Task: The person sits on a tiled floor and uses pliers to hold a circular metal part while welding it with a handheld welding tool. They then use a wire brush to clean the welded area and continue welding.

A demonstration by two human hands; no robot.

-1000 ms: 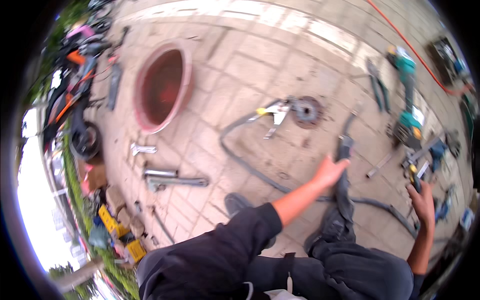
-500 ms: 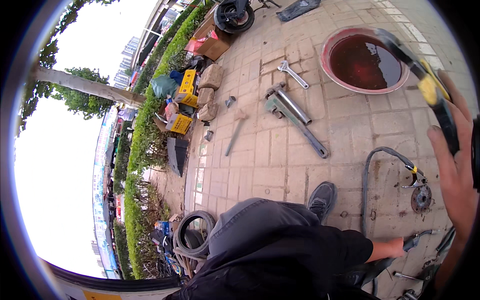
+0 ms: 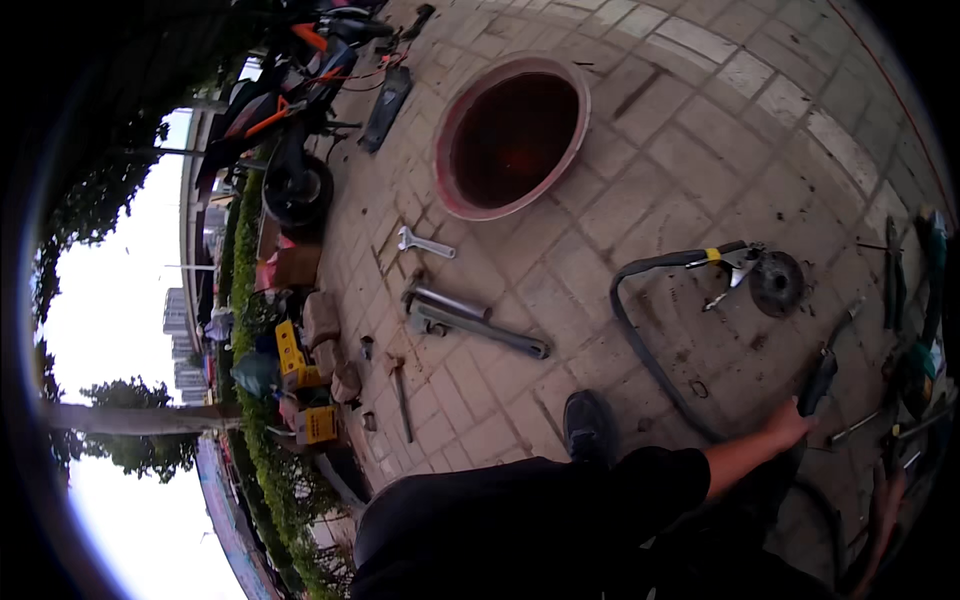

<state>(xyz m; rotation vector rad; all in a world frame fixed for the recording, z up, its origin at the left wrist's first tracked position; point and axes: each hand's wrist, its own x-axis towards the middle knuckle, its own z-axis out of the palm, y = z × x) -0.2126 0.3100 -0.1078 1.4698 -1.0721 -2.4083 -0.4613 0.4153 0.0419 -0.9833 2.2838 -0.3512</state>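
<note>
My left hand (image 3: 785, 425) grips a dark, elongated fitting (image 3: 817, 380) with a short hose end, low at the right. My right hand (image 3: 890, 485) is dim at the right edge, among tools (image 3: 915, 430); I cannot make out its fingers. Left of the fitting, a grey cable (image 3: 650, 355) with a yellow band runs up to a metal clamp (image 3: 738, 272) lying beside a round, holed metal disc (image 3: 777, 283). Dark pliers (image 3: 893, 275) and a green power tool (image 3: 920, 375) lie near the right edge.
A red-rimmed basin (image 3: 555, 180) of dark liquid sits upper middle. An adjustable wrench (image 3: 428, 245), a steel tube (image 3: 450, 298), a pipe wrench (image 3: 490, 330) and a rod (image 3: 402, 400) lie leftward. A scooter (image 3: 298, 180), yellow boxes (image 3: 295, 355) and a hedge (image 3: 255, 450) line the left.
Half a second ago my right hand was raised with a black-and-yellow tool; it has dropped to the lower right. The view has swung back toward the right and darkened. My left hand keeps its grip.
</note>
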